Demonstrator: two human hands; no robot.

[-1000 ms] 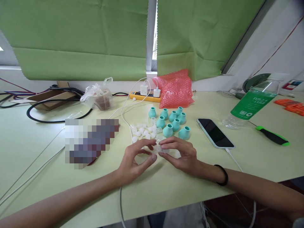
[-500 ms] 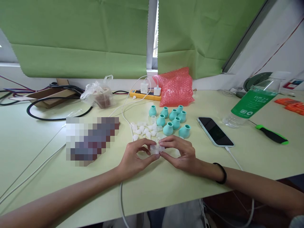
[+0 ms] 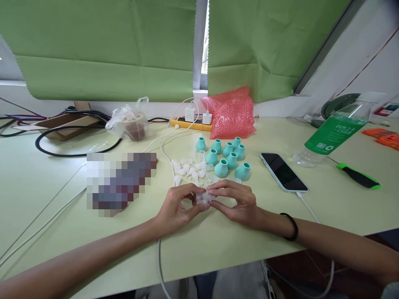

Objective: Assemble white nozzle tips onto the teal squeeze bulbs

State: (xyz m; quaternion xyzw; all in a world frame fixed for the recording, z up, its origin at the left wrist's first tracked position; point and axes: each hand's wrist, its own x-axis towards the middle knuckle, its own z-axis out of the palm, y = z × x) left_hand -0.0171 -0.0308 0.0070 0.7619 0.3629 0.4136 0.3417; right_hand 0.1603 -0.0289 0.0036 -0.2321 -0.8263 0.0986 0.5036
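Between the fingertips of both hands is a small clear plastic piece [image 3: 203,197], held sideways just above the table. My left hand [image 3: 179,204] pinches its left end with thumb and fingers. At the other end, my right hand [image 3: 238,201] grips it the same way; a black band circles that wrist. Fingertips cover parts of the piece, so its full shape is hidden. Just beyond the hands lies a loose pile of small white and clear plastic parts [image 3: 190,169]. Several turquoise bulb-shaped pieces with open necks [image 3: 221,167] stand behind and to the right of the pile.
A phone [image 3: 283,172] on a charging cable lies to the right, near a screwdriver [image 3: 358,176] and a tilted bottle [image 3: 335,133]. Behind are a yellow power strip [image 3: 190,124] and red bubble wrap [image 3: 233,114]. A blurred-out object [image 3: 123,182] and cables lie left.
Both hands stay nearly in place, still holding the clear piece. The fingertips and piece have shifted very slightly, and the whole view has moved a touch.
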